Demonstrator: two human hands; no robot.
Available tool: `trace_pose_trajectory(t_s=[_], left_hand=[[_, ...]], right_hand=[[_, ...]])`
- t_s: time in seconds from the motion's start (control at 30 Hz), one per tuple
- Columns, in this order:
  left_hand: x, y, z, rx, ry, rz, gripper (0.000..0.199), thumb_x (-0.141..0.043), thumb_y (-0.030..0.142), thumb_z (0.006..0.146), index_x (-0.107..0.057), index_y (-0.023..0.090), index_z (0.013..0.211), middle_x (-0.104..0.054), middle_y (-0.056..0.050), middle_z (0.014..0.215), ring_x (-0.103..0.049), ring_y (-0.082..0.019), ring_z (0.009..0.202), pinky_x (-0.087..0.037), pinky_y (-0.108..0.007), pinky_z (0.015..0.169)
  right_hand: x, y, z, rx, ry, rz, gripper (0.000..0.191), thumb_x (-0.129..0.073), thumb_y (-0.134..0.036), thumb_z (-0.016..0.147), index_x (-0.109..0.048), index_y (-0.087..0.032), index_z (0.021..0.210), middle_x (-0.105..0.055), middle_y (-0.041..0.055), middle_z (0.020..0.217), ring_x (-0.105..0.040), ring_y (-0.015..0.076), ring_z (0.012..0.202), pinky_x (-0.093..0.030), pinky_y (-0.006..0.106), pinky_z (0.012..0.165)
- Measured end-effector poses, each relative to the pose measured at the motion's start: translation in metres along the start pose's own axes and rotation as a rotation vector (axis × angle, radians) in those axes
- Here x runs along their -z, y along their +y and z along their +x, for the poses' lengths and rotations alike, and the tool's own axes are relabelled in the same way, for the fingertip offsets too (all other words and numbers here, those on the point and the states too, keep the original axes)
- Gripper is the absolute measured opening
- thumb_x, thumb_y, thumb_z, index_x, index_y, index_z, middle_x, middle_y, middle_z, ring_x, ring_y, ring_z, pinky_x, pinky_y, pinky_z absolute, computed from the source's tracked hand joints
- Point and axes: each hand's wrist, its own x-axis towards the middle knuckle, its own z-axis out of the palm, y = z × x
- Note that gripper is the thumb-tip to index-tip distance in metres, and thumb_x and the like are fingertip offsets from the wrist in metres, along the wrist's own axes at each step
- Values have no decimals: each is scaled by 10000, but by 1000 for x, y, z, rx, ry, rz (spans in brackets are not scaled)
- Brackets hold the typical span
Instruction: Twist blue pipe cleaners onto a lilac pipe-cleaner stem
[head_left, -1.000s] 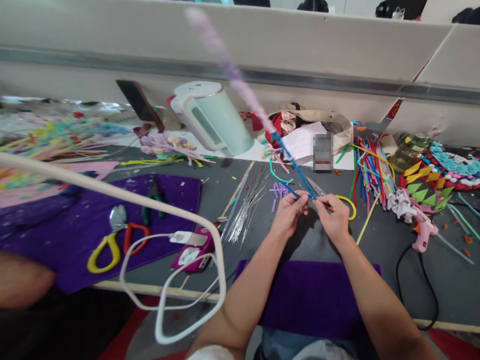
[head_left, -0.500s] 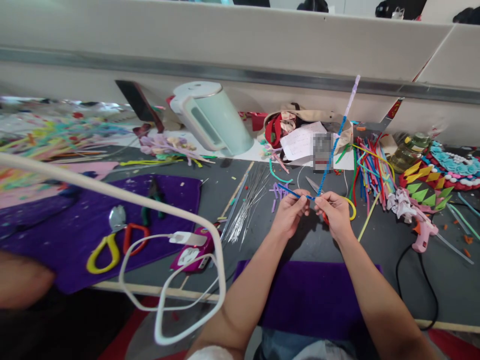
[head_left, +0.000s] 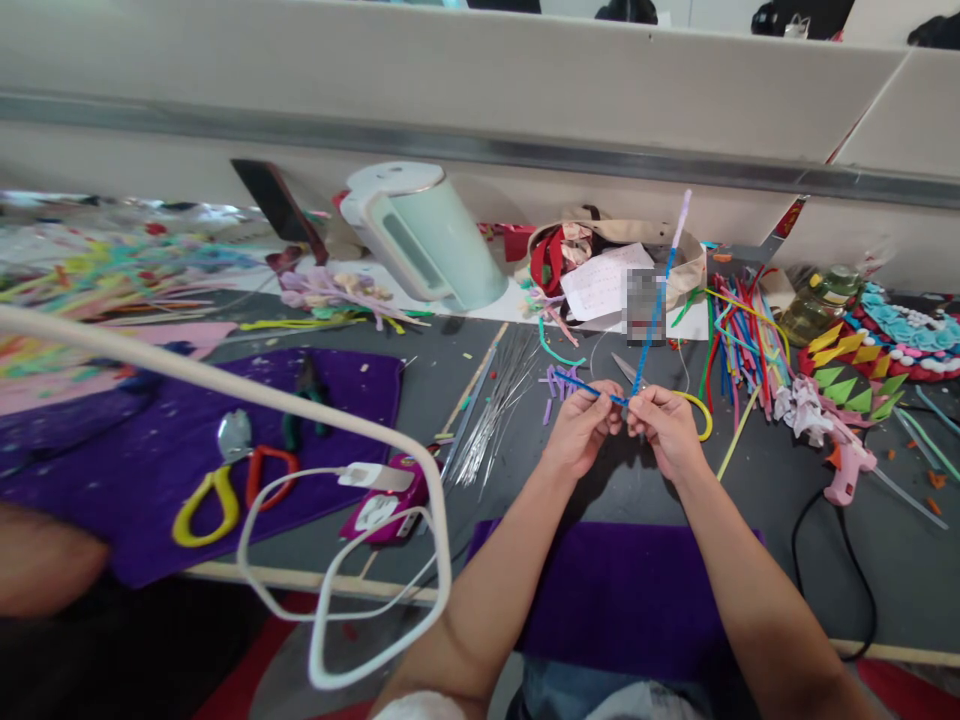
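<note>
A blue pipe cleaner [head_left: 654, 322] with a pale lilac upper end rises from between my fingertips, tilted slightly right. Its other blue arm slants up to the left past my left hand [head_left: 581, 430]. That hand pinches the blue strand near its bend. My right hand [head_left: 664, 425] is closed on the same piece, close beside the left. Scissors with a yellow handle [head_left: 705, 415] lie just behind my right hand and are partly hidden by it. Short purple pieces [head_left: 559, 385] lie beyond my left hand.
A mint kettle [head_left: 442, 240] stands at the back. Silver wires [head_left: 495, 420] lie left of my hands, coloured pipe cleaners [head_left: 742, 340] right. Farther right is a pink glue gun [head_left: 849, 470]. A white cable [head_left: 352, 430] loops in the left foreground. Another person's arm [head_left: 49, 562] shows at far left.
The long blue and lilac arm has tilted left and its tip sits lower. My hands have shifted only slightly and still hold the piece.
</note>
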Motion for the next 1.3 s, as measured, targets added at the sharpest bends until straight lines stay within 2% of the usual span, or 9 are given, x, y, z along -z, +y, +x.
trace_pose_trajectory(t_s=[0.1,0.27,0.5,0.77,0.9,1.07,1.3], left_hand=[[1,-1,0,14,-3,-22,283,-778,326,593,-595,137,698,-515,21,646,-446,-51,500,-366,-174,433],[5,-8,3,58,67,30,343,-774,381,591,-606,144,775,-538,20,585,-485,-74,498,-386,-185,458],[11,-10,6,76,140,73,348,-780,404,570,-596,130,680,-578,-1,609,-488,-70,494,-388,-190,468],[9,-10,6,40,210,78,292,-782,357,563,-610,131,628,-573,3,581,-463,-64,460,-389,-197,454],[8,-10,6,7,234,130,259,-761,353,591,-627,133,618,-524,21,515,-424,-54,438,-379,-192,454],[8,-9,6,-6,248,188,238,-740,349,611,-637,136,626,-478,34,472,-421,-58,435,-375,-188,452],[8,-9,6,-13,222,192,205,-732,311,609,-655,129,663,-527,17,519,-443,-60,444,-376,-187,452]], right_hand=[[0,-1,0,-11,-7,-6,232,-706,-345,668,-565,-169,612,-562,-41,530,-473,65,441,-424,194,468],[-1,-2,0,56,43,-59,224,-704,-353,671,-582,-173,618,-573,-35,533,-479,69,443,-422,199,470],[1,2,0,141,87,-209,226,-685,-398,685,-603,-188,669,-596,-16,559,-520,96,482,-459,224,493],[-1,2,-2,262,128,-395,204,-633,-369,738,-591,-182,666,-588,-11,584,-518,101,513,-430,223,499],[-3,2,-5,359,151,-549,181,-573,-339,787,-593,-184,697,-599,-3,618,-537,117,559,-447,242,554],[-1,7,-6,511,190,-860,189,-525,-306,823,-598,-187,696,-598,6,641,-535,125,592,-439,252,600],[-2,6,-8,689,109,-1074,181,-472,-211,852,-607,-187,734,-618,36,693,-559,145,674,-424,261,646]])
